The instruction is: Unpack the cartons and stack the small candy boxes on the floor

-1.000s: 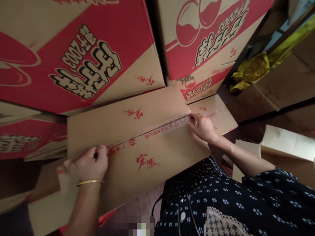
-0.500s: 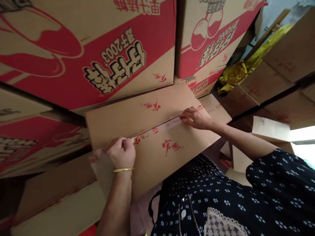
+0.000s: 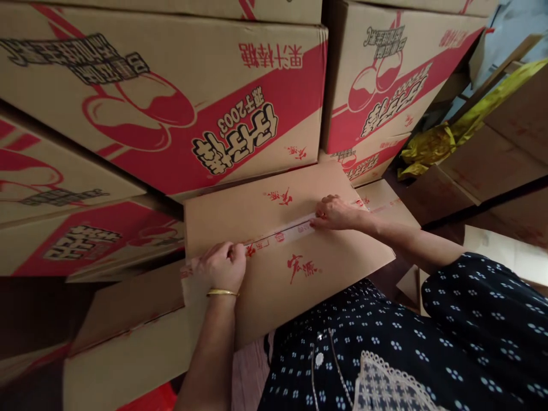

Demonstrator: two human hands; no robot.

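A brown cardboard box (image 3: 299, 285) with red characters lies in front of me, its two top flaps meeting at a seam. A strip of printed clear tape (image 3: 282, 234) runs along that seam. My left hand (image 3: 222, 268), with a gold bangle at the wrist, is curled and presses on the left end of the tape. My right hand (image 3: 336, 214) rests on the tape further right, fingers bent and pressed down on it.
Stacked red-and-brown printed cartons (image 3: 180, 108) tower just behind the box, and more (image 3: 385, 85) stand to the right. Flat cardboard (image 3: 128, 348) lies at lower left. Yellow plastic wrap (image 3: 428, 145) and shelves with cartons are at the right.
Both hands have drawn closer together along the tape: the right hand slid left over the seam. The view has tilted up, showing more of the stacked cartons.
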